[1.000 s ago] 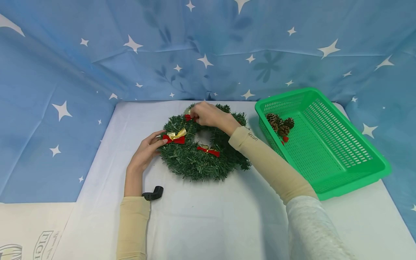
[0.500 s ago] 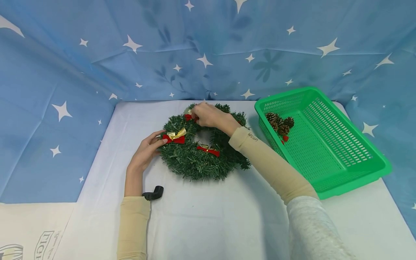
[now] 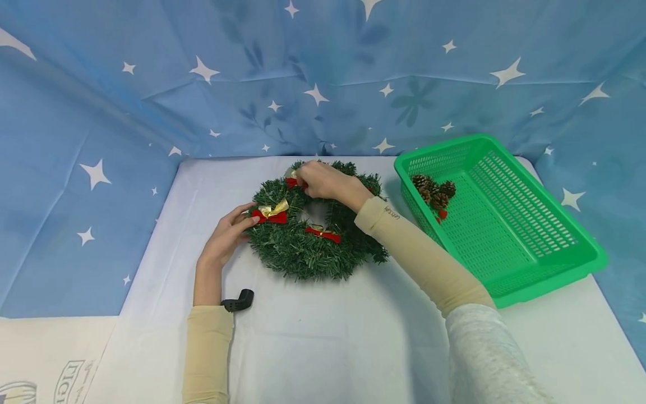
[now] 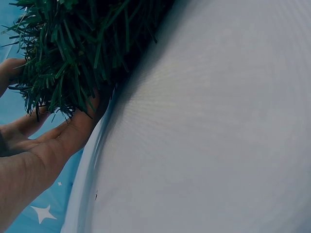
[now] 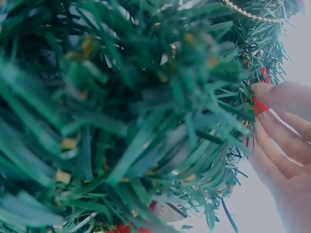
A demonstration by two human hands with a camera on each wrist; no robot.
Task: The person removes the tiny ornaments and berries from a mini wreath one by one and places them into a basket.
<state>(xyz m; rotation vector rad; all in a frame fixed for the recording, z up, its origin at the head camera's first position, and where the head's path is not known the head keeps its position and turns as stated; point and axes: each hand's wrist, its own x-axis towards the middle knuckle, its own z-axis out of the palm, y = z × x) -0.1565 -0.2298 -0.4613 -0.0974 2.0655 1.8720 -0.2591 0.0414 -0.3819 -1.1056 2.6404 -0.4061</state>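
A green artificial wreath (image 3: 313, 259) lies on the white-covered table in the head view. My left hand (image 3: 224, 238) grips its left side, thumb on top by a red and gold bow (image 3: 271, 215). In the left wrist view, fingers (image 4: 77, 126) reach beneath the foliage. At the wreath's upper left, my right hand (image 3: 325, 180) pinches another red bow (image 3: 291, 182) and partly covers it. The right wrist view shows red fabric (image 5: 260, 106) between thumb and fingers, against the greenery. A third red bow (image 3: 324, 234) sits at the lower inner edge of the ring.
To the right stands a green plastic basket (image 3: 570, 247), holding several pinecones (image 3: 440, 200) and small red pieces (image 3: 442, 214) at its left side. Blue star-patterned cloth (image 3: 323, 73) hangs behind the table. A black device (image 3: 239, 301) is on my left wrist.
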